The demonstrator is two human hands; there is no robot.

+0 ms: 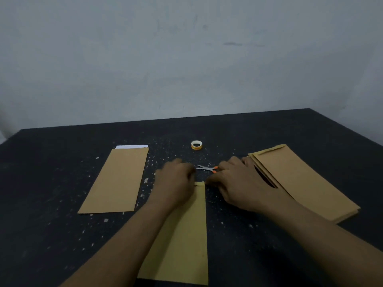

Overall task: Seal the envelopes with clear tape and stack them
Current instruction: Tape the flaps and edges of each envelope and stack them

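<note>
A brown envelope [186, 235] lies lengthwise in front of me, its narrow flap folded over at the far end. My left hand [176, 183] covers the flap's left part with curled fingers and looks blurred. My right hand [234, 183] reaches in from the right, its fingertips touching the flap's right corner. A small roll of clear tape [196, 145] stands beyond the hands. Short orange-handled scissors [207, 168] lie between the roll and my hands. Whether any tape is on the flap cannot be made out.
On the left lies another brown envelope [116, 181] with white paper showing at its open far end. A stack of brown envelopes [304, 183] sits at the right, beside my right wrist. The black table [62, 235] is speckled with white; a pale wall stands behind.
</note>
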